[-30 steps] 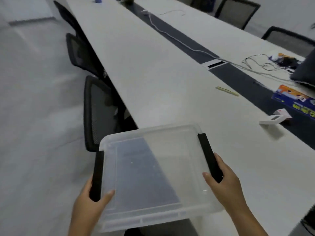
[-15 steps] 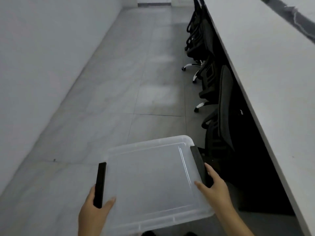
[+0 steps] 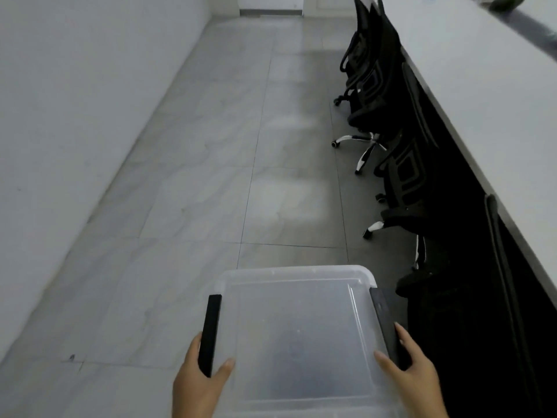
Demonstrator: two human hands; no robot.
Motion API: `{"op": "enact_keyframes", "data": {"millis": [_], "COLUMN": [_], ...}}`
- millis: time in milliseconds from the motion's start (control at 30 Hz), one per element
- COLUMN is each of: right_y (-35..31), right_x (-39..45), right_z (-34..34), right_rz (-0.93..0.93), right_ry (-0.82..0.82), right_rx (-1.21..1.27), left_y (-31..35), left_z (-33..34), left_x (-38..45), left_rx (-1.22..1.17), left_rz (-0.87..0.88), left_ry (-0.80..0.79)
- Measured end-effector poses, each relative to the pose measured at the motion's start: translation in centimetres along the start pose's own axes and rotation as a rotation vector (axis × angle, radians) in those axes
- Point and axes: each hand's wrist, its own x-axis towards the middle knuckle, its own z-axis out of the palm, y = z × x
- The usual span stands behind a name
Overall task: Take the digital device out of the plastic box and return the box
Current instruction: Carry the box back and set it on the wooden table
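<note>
I carry a clear plastic box [image 3: 298, 336] with a closed lid and a black clip on each side, held level above the grey tiled floor at the bottom of the head view. My left hand [image 3: 200, 384] grips its left black clip, thumb on the lid. My right hand [image 3: 411, 372] grips the right black clip in the same way. A dim dark shape shows through the lid; I cannot tell what it is. No digital device is in view.
A long white table [image 3: 482, 95] runs along the right edge. Black office chairs [image 3: 376, 95] are tucked under it, their wheeled bases jutting onto the floor. A white wall [image 3: 75, 116] lines the left. Grey tiled floor [image 3: 241, 176] stretches ahead between them.
The view has swung from the tabletop to the aisle on its left. The box has left the table and now hangs over the floor, both hands still on its clips.
</note>
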Motion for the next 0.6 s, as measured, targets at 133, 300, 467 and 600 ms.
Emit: {"op": "enact_keyframes", "data": {"millis": [133, 300, 467, 600], "right_y": [-8.7, -18.0, -26.7, -36.1], "right_x": [9.3, 19.9, 31.8, 40.7], "right_z": [3.2, 8.2, 16.2, 21.8], "right_rz": [-0.037, -0.085, -0.098, -0.109], "right_ry": [-0.022, -0.074, -0.076, -0.022], "right_rx": [-0.026, -0.059, -0.043, 0.027], "left_y": [9.1, 17.2, 24.8, 34.9], "left_z": [0.2, 0.7, 0.6, -0.4], "left_x": [9.2, 20.4, 34.8, 47.5], "left_rx": [-0.024, -0.034, -0.052, -0.049], "left_rz": [0.026, 0.001, -0.042, 0.074], "left_ry": [0.033, 0.067, 0.092, 0.064]}}
